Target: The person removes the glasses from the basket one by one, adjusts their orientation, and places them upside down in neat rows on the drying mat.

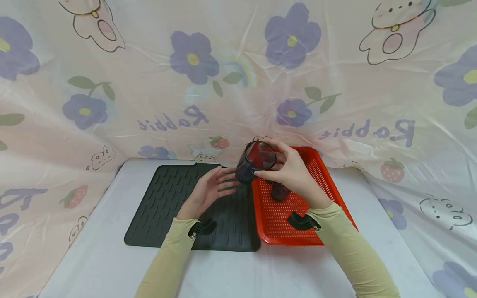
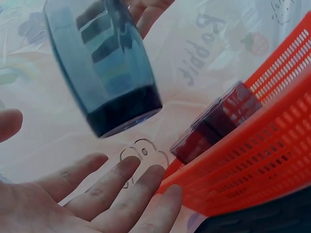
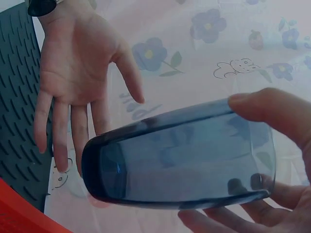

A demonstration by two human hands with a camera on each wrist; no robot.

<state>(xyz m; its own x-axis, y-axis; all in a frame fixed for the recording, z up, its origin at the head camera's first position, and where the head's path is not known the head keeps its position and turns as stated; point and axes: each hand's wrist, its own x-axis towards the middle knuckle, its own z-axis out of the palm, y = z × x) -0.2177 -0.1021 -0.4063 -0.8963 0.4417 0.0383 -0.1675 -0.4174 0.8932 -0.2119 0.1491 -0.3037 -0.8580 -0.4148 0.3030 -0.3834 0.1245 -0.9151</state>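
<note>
A blue-tinted drinking glass [image 1: 244,166] is held tilted above the place where the black mat [image 1: 164,211] and the red basket [image 1: 265,223] meet. My right hand [image 1: 296,174] grips it near the rim, thumb on one side and fingers on the other, as the right wrist view also shows. Its thick dark base points toward my left hand [image 1: 208,191]. That hand is spread with the palm up, fingertips close to the base of the glass [image 2: 109,73]. Inside the basket lie more dark glasses [image 2: 214,127], partly hidden by my right hand and the basket wall.
The ridged mat lies on a white table [image 1: 97,236], left of the perforated basket. A patterned curtain [image 1: 238,91] with flowers and rabbits rises behind the table and along both sides. Dark bands [image 1: 203,227] circle both wrists.
</note>
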